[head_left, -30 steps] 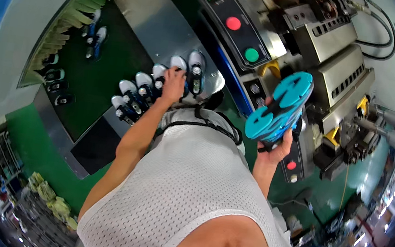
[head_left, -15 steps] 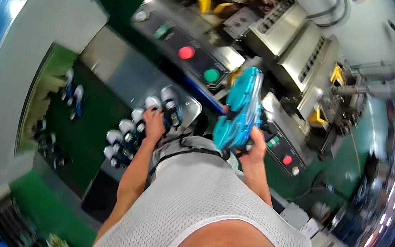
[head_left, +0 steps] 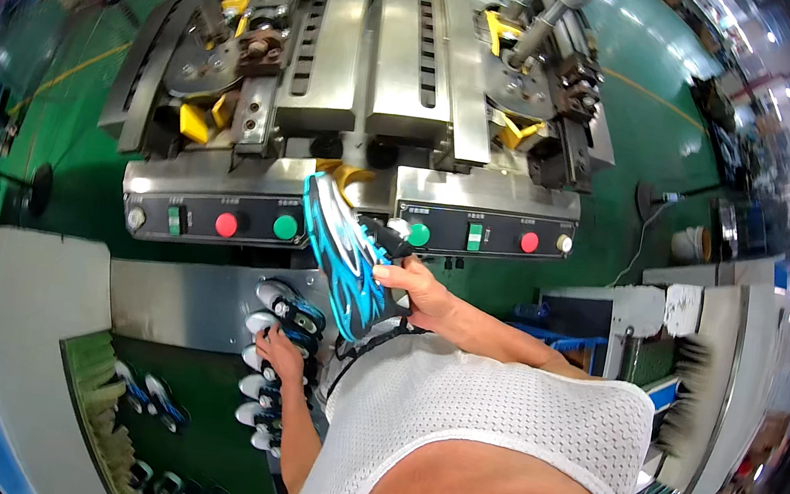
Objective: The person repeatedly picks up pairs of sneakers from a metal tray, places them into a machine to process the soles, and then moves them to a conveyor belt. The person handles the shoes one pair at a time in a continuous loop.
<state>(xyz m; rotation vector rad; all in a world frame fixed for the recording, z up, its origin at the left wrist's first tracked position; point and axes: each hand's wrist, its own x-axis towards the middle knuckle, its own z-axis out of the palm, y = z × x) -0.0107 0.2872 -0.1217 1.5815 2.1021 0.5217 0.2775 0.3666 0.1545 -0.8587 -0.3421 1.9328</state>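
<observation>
A bright blue sports shoe [head_left: 343, 258] with black and white parts is in my right hand [head_left: 417, 291], thumb across its side and fingers behind it. It is raised in front of my waist, near the machine's control panels. My left hand [head_left: 281, 352] reaches down to a row of dark shoes with pale toes. Its fingers curl over one of these shoes [head_left: 261, 322], partly hiding it. Just beyond that hand lies another dark shoe [head_left: 291, 304] with blue trim.
A two-station metal machine [head_left: 322, 85] stands ahead, with red and green buttons on its panels. The shoe row borders a metal ledge [head_left: 175, 302] and a green conveyor belt [head_left: 209, 423] carrying more shoes. Bristle-edged housings stand left and right [head_left: 723, 394].
My view has turned toward the machine, which now faces me squarely. The blue shoe has tilted so that its upper shows more. My left hand remains at the shoe row.
</observation>
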